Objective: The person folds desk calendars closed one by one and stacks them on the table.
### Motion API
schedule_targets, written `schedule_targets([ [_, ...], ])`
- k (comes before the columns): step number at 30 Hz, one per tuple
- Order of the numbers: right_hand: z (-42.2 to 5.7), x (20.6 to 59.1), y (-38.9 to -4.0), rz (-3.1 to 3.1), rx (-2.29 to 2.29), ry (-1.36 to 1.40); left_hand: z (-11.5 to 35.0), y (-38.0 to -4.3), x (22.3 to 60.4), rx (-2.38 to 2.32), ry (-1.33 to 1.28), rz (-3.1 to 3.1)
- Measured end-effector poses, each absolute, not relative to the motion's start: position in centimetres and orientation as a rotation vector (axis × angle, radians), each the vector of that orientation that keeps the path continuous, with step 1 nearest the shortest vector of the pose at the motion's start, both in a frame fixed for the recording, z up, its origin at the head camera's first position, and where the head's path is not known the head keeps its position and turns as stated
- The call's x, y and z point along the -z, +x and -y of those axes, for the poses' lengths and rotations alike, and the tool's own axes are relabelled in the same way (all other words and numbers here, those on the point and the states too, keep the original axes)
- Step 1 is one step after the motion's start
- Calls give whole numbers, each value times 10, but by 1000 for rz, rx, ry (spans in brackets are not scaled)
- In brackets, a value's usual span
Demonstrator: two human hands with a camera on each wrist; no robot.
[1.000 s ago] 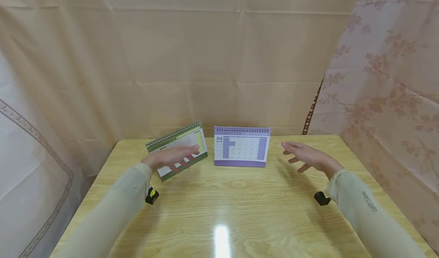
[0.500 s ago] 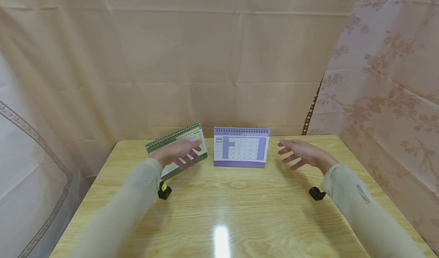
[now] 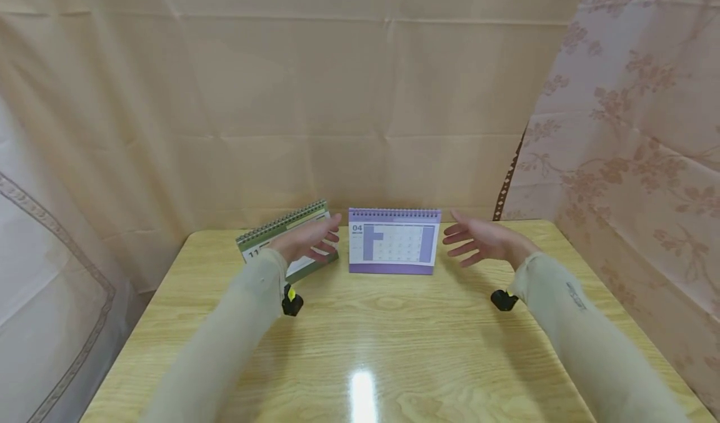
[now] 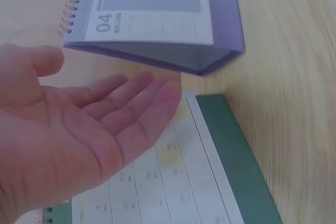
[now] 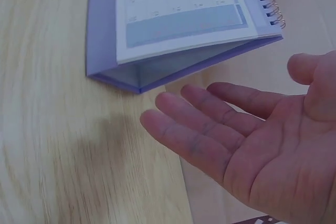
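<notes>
With both hands spread and empty, my left hand point(image 3: 306, 240) and right hand point(image 3: 478, 240) flank the purple calendar point(image 3: 394, 242) at the table's point(image 3: 394, 348) far edge, and I risk knocking the green calendar point(image 3: 264, 238) on its left.

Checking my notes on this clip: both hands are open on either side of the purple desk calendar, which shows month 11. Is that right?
Not quite. The purple desk calendar shows month 04, as the left wrist view makes plain; the 11 is on the green calendar. The left hand and right hand are indeed open on either side of it.
</notes>
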State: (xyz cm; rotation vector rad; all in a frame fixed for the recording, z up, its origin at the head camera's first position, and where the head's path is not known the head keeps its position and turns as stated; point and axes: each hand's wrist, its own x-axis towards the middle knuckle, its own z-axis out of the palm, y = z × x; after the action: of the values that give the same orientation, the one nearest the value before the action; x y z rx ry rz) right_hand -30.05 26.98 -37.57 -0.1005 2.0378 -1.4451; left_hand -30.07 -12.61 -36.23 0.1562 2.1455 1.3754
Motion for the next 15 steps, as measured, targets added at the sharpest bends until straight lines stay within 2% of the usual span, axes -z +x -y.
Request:
schedule_targets([
  [15, -249, 371, -313, -2018, 1479, -84, 95, -313, 359, -1666, 71, -2072],
])
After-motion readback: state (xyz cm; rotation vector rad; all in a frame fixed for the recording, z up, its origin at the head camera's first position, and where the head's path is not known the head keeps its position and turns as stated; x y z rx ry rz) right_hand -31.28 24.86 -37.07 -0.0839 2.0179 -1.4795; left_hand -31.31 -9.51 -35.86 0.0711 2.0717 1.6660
